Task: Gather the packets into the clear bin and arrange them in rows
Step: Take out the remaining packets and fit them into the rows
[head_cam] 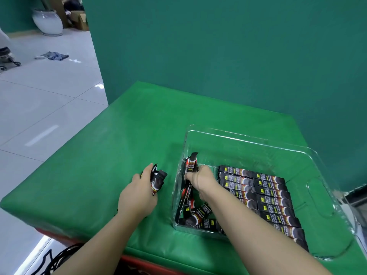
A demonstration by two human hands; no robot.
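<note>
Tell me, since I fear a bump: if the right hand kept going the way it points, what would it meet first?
Probably the bin's far wall. The right hand, gripping packets inside the bin, points away from the person over bare floor; depth is hard to judge.

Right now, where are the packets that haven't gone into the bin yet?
In the head view, the left hand holds those loose packets over the green table, just left of the clear bin.

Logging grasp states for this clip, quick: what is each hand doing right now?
Left hand: holding packets outside the clear bin.
Right hand: gripping a packet bundle inside the bin.
</note>
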